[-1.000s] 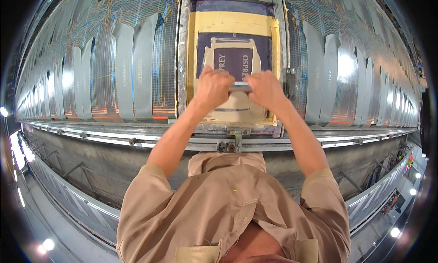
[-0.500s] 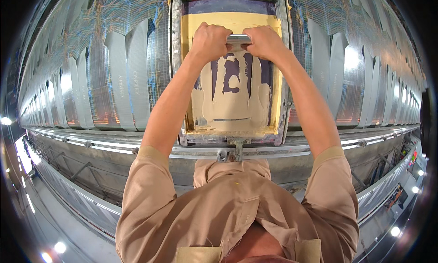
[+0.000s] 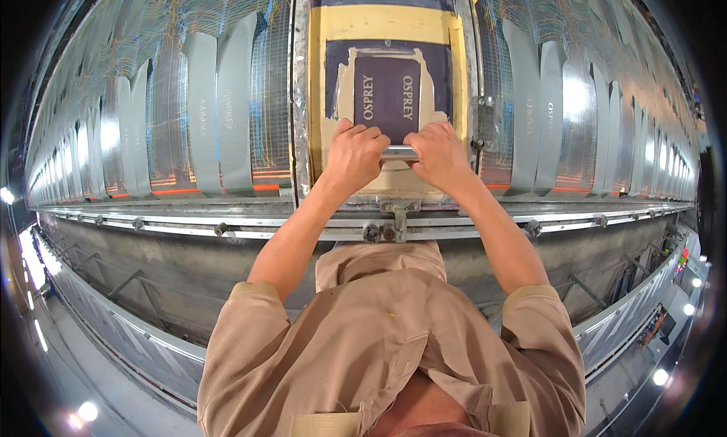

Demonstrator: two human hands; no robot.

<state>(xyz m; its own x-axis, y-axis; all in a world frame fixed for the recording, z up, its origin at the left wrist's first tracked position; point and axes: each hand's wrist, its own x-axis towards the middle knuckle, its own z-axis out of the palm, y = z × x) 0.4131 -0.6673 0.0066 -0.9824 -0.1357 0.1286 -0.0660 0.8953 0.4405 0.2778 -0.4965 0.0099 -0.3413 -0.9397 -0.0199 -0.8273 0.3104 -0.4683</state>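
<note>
Both of my hands grip a squeegee [image 3: 398,152] by its pale metal bar, one at each end. My left hand [image 3: 357,151] has its fingers wrapped round the left end, and my right hand [image 3: 439,151] is closed on the right end. Beneath it lies a screen-printing frame [image 3: 301,96] with yellow tape along its inner edges. Its dark purple mesh [image 3: 386,96] shows lettering in two columns. Beige ink [image 3: 344,88] borders the mesh panel in streaks and lies pooled round the squeegee near the frame's close end. The squeegee's blade is hidden.
Grey fabric pieces [image 3: 200,111] lie in rows on the long shiny printing table [image 3: 168,134], on both sides of the frame. A metal rail [image 3: 288,229] runs along the table's near edge, with a clamp [image 3: 395,219] joining the frame to it.
My hands have drawn the squeegee from the frame's far part toward me. The ink over the middle of the mesh is wiped away, baring the purple panel and lettering.
</note>
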